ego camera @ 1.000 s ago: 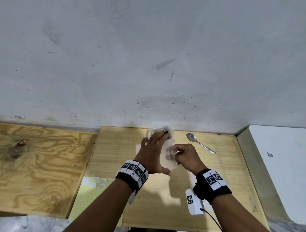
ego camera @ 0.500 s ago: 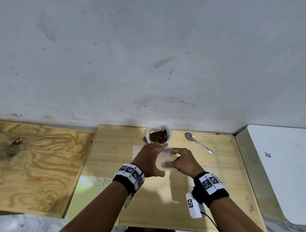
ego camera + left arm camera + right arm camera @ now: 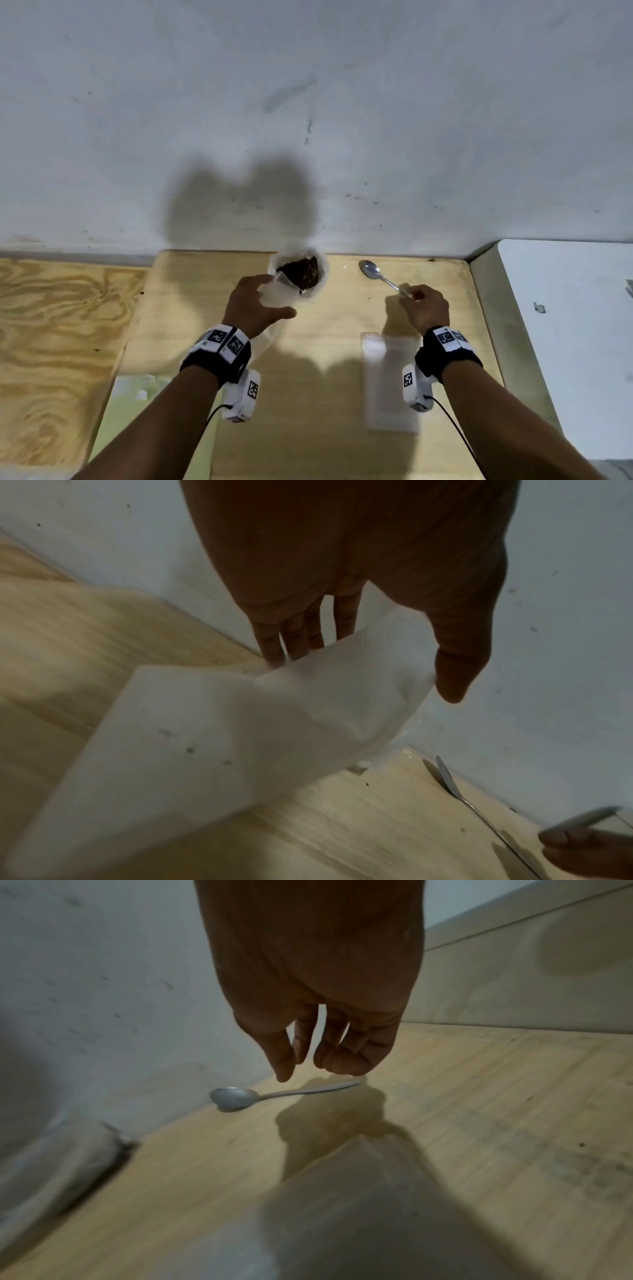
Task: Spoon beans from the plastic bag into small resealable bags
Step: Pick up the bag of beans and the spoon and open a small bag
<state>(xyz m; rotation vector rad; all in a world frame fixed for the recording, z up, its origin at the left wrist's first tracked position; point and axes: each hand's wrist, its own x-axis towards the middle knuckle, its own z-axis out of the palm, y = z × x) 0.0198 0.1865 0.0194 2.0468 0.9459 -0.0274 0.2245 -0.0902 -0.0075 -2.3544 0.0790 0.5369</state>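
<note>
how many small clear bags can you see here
2: one small bag held open in the left hand by the bean bag; one flat bag near the right wrist. More may be hidden.

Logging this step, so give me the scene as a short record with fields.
left hand: holds a small resealable bag by its mouth
right hand: fingers at the spoon handle end; grip not clear
spoon: lying on the wooden table, bowl toward the wall
beans: in the open plastic bag by the wall
spare bag: flat on the table
</note>
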